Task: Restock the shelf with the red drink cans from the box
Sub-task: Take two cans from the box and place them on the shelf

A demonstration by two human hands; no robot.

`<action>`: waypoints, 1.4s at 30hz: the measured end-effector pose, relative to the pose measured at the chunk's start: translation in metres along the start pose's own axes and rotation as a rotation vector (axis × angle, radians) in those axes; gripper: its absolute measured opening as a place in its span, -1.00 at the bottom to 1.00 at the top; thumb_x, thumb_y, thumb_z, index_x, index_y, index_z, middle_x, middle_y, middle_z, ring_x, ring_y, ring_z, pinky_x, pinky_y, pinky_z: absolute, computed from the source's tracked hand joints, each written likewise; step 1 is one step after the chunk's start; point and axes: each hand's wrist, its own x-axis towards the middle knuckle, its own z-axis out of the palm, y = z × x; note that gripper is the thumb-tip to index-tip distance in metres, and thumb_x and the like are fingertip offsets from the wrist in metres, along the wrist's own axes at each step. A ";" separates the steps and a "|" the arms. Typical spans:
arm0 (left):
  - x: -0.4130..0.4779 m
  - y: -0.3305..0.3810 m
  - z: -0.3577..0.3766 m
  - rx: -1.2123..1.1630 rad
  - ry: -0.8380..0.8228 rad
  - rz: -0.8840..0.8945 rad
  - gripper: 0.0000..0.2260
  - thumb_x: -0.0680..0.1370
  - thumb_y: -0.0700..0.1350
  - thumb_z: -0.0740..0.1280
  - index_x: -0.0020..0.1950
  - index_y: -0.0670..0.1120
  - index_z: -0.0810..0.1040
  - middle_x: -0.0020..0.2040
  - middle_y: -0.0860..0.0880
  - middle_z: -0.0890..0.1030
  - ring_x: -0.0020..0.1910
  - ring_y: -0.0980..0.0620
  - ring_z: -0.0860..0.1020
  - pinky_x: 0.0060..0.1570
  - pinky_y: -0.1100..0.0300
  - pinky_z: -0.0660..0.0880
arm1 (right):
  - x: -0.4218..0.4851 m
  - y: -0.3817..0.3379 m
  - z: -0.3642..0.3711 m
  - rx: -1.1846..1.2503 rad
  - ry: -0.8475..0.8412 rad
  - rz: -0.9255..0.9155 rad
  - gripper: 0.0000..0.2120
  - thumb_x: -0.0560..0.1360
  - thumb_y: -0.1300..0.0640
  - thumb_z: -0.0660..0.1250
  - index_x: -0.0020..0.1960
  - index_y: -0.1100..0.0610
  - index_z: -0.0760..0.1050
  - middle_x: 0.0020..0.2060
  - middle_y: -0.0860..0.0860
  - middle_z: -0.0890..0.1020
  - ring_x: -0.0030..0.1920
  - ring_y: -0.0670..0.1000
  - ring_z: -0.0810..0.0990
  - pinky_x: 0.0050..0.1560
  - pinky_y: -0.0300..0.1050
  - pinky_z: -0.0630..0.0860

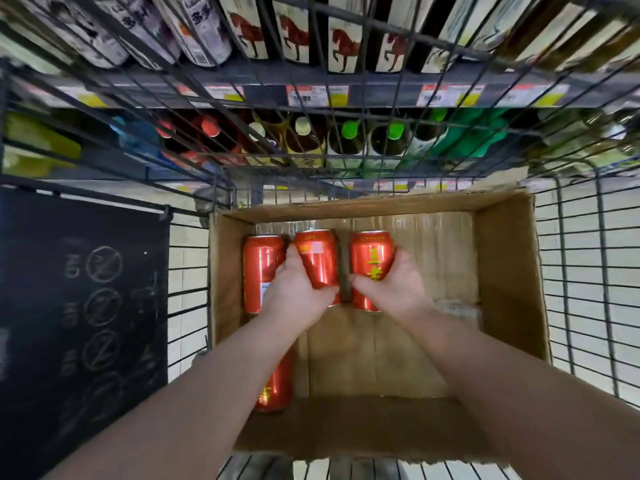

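Note:
An open cardboard box [509, 271] sits in a wire cart below me. Three red drink cans lie side by side at its far end. My left hand [294, 296] grips the middle red can [317, 258]. My right hand [398, 289] grips the right red can [370, 254]. The left red can [258, 268] lies untouched beside my left hand. Another red can [277, 386] lies near the box's front left corner, partly hidden under my left forearm. The shelf [263, 95] with bottles stands beyond the cart.
The wire cart's walls [581, 271] surround the box on all sides. A black board with chalk marks [86, 306] hangs at the left. Shelf rows ahead hold labelled bottles [294, 36] above and capped bottles [349, 140] below, with price tags along the edges.

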 end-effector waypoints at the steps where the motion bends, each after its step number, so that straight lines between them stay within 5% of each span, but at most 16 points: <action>1: 0.003 0.003 0.003 -0.037 -0.001 -0.036 -0.15 0.38 0.03 0.46 0.50 -0.10 0.04 0.34 -0.14 0.41 0.27 -0.15 0.44 0.23 0.04 0.39 | -0.002 0.004 -0.008 0.011 0.021 -0.001 -0.41 0.22 -0.06 0.51 0.13 0.04 0.32 -0.09 -0.01 0.52 -0.10 0.01 0.53 -0.11 -0.18 0.41; 7: 0.017 0.020 0.027 -0.165 0.132 -0.181 -0.02 0.24 0.19 0.54 0.45 -0.17 0.10 0.33 -0.17 0.39 0.29 -0.20 0.41 0.28 -0.08 0.38 | -0.018 0.027 -0.046 0.058 0.049 0.027 -0.40 0.26 -0.05 0.51 0.17 0.00 0.28 0.02 0.03 0.50 0.00 0.03 0.52 -0.01 -0.07 0.46; 12: 0.015 0.018 0.035 -0.286 0.146 -0.165 -0.25 0.30 0.04 0.54 0.32 -0.16 0.24 0.22 -0.19 0.47 0.17 -0.19 0.49 0.21 -0.04 0.43 | -0.024 0.034 -0.049 0.069 0.038 0.018 -0.34 0.27 -0.05 0.51 0.25 0.03 0.29 0.03 0.02 0.48 0.00 0.02 0.50 0.00 -0.10 0.45; 16: -0.012 0.013 0.023 -0.394 0.143 -0.072 -0.28 0.33 -0.01 0.53 0.37 -0.09 0.24 0.12 -0.08 0.50 0.03 -0.06 0.50 0.11 0.07 0.47 | -0.035 0.020 -0.049 0.076 0.026 -0.027 -0.44 0.25 -0.06 0.51 0.13 -0.03 0.29 -0.14 -0.11 0.48 -0.16 -0.10 0.50 -0.13 -0.15 0.45; 21: -0.051 0.010 -0.008 -0.496 0.201 -0.072 -0.30 0.33 -0.01 0.52 0.36 -0.03 0.25 0.00 0.04 0.49 -0.11 0.06 0.50 -0.32 0.38 0.41 | -0.057 -0.012 -0.063 0.073 0.031 -0.116 -0.57 0.22 -0.08 0.50 -0.10 -0.11 0.29 -0.24 -0.21 0.46 -0.28 -0.28 0.42 -0.35 -0.36 0.30; 27: -0.104 0.015 -0.062 -0.625 0.317 -0.035 -0.48 0.31 -0.07 0.54 0.15 0.01 0.35 -0.04 -0.04 0.58 -0.06 -0.06 0.58 0.08 -0.02 0.52 | -0.102 -0.061 -0.086 0.082 0.042 -0.283 -0.60 0.22 -0.05 0.50 -0.14 -0.11 0.30 -0.23 -0.19 0.48 -0.25 -0.18 0.50 -0.32 -0.35 0.38; 32: -0.167 0.024 -0.113 -0.721 0.481 0.007 -0.42 0.29 -0.08 0.55 0.20 -0.04 0.35 -0.13 0.07 0.53 -0.22 0.14 0.59 -0.21 0.27 0.50 | -0.159 -0.108 -0.106 0.087 0.026 -0.417 -0.52 0.25 -0.04 0.50 0.02 -0.09 0.30 -0.25 -0.25 0.45 -0.20 -0.12 0.49 -0.12 -0.22 0.35; 37: -0.239 0.015 -0.155 -0.898 0.575 0.007 -0.39 0.16 0.03 0.49 0.14 0.01 0.37 0.01 -0.13 0.59 -0.03 -0.12 0.61 0.04 -0.14 0.55 | -0.221 -0.146 -0.115 0.076 -0.037 -0.578 -0.49 0.24 -0.05 0.50 0.07 -0.09 0.31 -0.21 -0.22 0.49 -0.17 -0.10 0.53 -0.10 -0.16 0.41; 42: -0.300 -0.012 -0.198 -1.006 0.734 0.049 -0.49 0.30 -0.13 0.55 0.16 -0.03 0.40 -0.07 -0.06 0.60 -0.14 -0.02 0.59 -0.09 0.08 0.56 | -0.281 -0.195 -0.106 0.038 -0.093 -0.763 -0.51 0.25 -0.04 0.50 0.08 -0.06 0.35 -0.16 -0.10 0.56 -0.17 -0.06 0.55 -0.09 -0.16 0.41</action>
